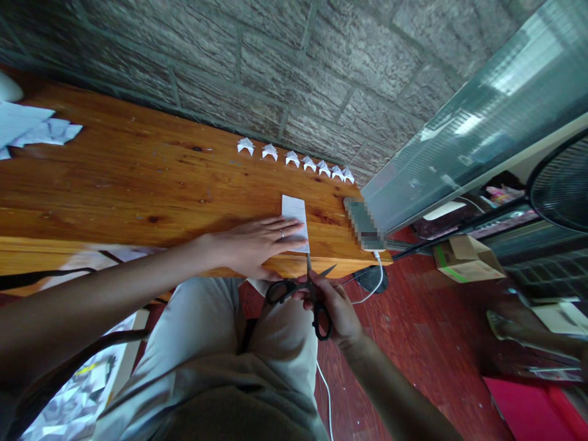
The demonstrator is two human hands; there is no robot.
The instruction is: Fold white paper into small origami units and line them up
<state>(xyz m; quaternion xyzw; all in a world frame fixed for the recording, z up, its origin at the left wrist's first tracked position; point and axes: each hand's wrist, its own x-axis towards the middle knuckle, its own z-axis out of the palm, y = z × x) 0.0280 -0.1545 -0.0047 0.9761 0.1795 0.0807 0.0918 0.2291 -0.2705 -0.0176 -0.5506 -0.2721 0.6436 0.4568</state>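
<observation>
A white strip of paper (293,208) lies on the wooden table near its front edge. My left hand (257,245), with a ring on one finger, rests flat over the paper with its fingers stretched out. Just off the table edge, my right hand (335,306) grips a pair of black-handled scissors (310,286). The scissor blades are spread apart, and one tip points up at the paper's lower right corner. Whether that blade touches the paper I cannot tell.
Several small folded paper pieces (292,159) stand in a row along the brick wall. A phone (365,223) with a white cable (379,275) lies at the table's right end. Paper sheets (32,125) are piled at far left. A cardboard box (468,260) and a fan (563,180) are at right.
</observation>
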